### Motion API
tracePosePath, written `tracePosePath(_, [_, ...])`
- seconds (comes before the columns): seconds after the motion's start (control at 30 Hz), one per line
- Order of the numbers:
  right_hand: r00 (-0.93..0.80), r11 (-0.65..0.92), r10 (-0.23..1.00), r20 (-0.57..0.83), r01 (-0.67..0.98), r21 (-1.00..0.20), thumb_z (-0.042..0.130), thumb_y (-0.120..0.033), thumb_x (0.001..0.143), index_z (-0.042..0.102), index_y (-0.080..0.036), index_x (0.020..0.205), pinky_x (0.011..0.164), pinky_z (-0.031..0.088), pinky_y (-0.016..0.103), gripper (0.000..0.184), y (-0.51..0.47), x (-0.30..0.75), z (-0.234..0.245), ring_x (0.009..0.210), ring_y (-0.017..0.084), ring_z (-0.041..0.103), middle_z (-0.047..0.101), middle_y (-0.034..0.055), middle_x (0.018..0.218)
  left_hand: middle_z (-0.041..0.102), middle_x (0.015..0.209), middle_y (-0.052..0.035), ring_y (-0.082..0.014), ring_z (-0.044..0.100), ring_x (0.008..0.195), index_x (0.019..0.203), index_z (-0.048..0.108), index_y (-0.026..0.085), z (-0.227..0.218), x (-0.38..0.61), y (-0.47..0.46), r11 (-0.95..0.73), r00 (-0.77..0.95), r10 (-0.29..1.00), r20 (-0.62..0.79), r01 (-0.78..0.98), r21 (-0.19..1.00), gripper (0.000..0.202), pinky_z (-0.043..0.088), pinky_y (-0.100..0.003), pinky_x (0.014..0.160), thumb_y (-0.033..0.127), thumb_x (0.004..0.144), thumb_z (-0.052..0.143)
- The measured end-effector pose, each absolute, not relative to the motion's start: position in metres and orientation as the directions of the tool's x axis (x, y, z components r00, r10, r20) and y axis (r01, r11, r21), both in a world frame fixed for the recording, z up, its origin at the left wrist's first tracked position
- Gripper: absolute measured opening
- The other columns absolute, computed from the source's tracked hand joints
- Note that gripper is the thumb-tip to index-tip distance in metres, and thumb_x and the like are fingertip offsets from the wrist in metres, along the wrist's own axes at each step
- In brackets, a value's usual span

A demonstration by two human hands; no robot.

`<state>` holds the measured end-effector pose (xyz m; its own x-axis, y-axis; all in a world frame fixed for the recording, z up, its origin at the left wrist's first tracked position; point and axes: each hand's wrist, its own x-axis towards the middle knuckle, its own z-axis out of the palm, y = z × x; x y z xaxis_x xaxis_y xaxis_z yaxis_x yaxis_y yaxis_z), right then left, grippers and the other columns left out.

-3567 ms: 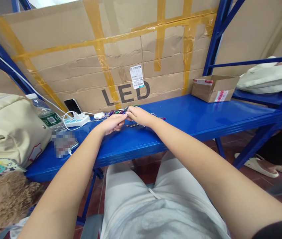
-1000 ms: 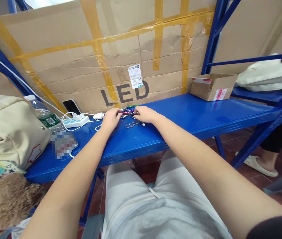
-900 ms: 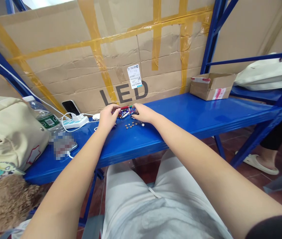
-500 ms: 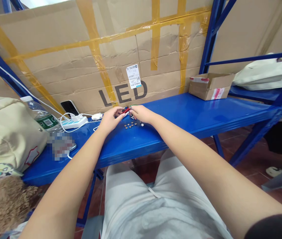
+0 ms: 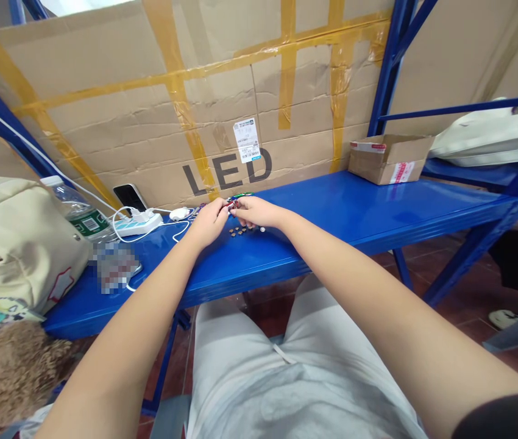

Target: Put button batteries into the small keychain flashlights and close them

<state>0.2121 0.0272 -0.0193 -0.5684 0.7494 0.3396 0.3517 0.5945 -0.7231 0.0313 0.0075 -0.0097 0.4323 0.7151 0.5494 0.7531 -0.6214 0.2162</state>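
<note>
My left hand (image 5: 210, 221) is closed on a small red object (image 5: 230, 206) with shiny parts, too small to name further. Against its other end press the fingers of my right hand (image 5: 259, 211), which is closed too. Most of the object is hidden by my fingers. Just in front of my hands, several small brownish-gold round pieces (image 5: 241, 231) lie on the blue table (image 5: 323, 213). A small white round piece (image 5: 262, 230) is close by my right hand. Behind my fingers, green and blue small items (image 5: 243, 196) partly show.
A power strip (image 5: 138, 225) with white cables, a phone (image 5: 130, 198), a water bottle (image 5: 88, 216) and a beige bag (image 5: 21, 244) are on the left. An opened cardboard box (image 5: 389, 160) sits at the right. Behind the table stands a large taped cardboard sheet (image 5: 305, 122).
My left hand has turned and covers more of the red object. My right fingers have curled lower over it. The view has shifted slightly.
</note>
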Motion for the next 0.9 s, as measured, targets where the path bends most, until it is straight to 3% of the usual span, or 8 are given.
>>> tracePosePath(0.13, [-0.602,0.608,0.72,0.345,0.307,-0.732,0.047,-0.034,0.095,0.047,-0.018,0.078,0.049,0.042,0.021,0.023,0.0266,0.2134,-0.0187,0.05,0.008,0.05,0.054,-0.0031,0.064,0.064,0.084,-0.0041,-0.0204,0.058,0.08,0.083,0.05,0.02,-0.0073,0.0319,0.0042,-0.628,0.421,0.708,0.567,0.743,0.232,0.025,0.043,-0.032,0.074,0.038,0.091,0.035])
tracePosePath(0.33, [-0.59,0.67,0.703,0.397,0.363,-0.647,0.052,-0.039,0.091,0.046,-0.018,0.071,0.052,0.04,0.021,0.029,0.0239,0.2163,-0.0165,0.048,0.008,0.05,0.054,-0.0047,0.057,0.062,0.079,-0.0035,-0.0202,0.057,0.076,0.081,0.049,0.021,-0.0069,0.0287,0.0063,-0.59,0.378,0.729,0.571,0.77,0.244,0.025,0.041,-0.031,0.069,0.039,0.091,0.036])
tracePosePath(0.53, [-0.566,0.684,0.72,0.402,0.479,-0.55,0.05,-0.042,0.09,0.047,-0.018,0.067,0.054,0.035,0.021,0.033,0.0248,0.2188,-0.0153,0.052,0.009,0.051,0.053,-0.004,0.053,0.06,0.073,-0.003,-0.0204,0.056,0.072,0.078,0.048,0.021,-0.0074,0.0263,0.0072,-0.576,0.401,0.735,0.547,0.795,0.19,0.027,0.039,-0.031,0.065,0.04,0.092,0.035])
tracePosePath(0.67, [-0.5,0.664,0.747,0.437,0.555,-0.501,0.049,-0.034,0.089,0.048,-0.018,0.064,0.054,0.034,0.021,0.03,0.0276,0.2192,-0.0157,0.054,0.011,0.053,0.054,-0.0026,0.055,0.059,0.071,-0.0028,-0.0215,0.056,0.067,0.082,0.048,0.021,-0.0071,0.0261,0.006,-0.551,0.434,0.746,0.504,0.828,0.101,0.028,0.037,-0.031,0.062,0.044,0.092,0.036])
tracePosePath(0.77, [-0.462,0.645,0.76,0.457,0.616,-0.452,0.042,-0.025,0.09,0.051,-0.017,0.067,0.056,0.035,0.022,0.026,0.0276,0.2175,-0.0154,0.057,0.012,0.055,0.059,0.0006,0.061,0.062,0.076,-0.0053,-0.0246,0.059,0.071,0.087,0.049,0.021,-0.0071,0.0272,0.005,-0.523,0.468,0.754,0.46,0.852,-0.009,0.03,0.037,-0.032,0.062,0.045,0.094,0.033])
tracePosePath(0.9, [-0.47,0.658,0.738,0.484,0.661,-0.361,0.038,-0.021,0.091,0.054,-0.016,0.076,0.067,0.039,0.025,0.022,0.0267,0.2164,-0.0157,0.077,0.017,0.06,0.069,0.0085,0.088,0.063,0.08,-0.0069,-0.027,0.061,0.075,0.087,0.048,0.022,-0.007,0.0297,0.0036,-0.503,0.476,0.761,0.441,0.862,-0.064,0.029,0.037,-0.033,0.062,0.044,0.095,0.031])
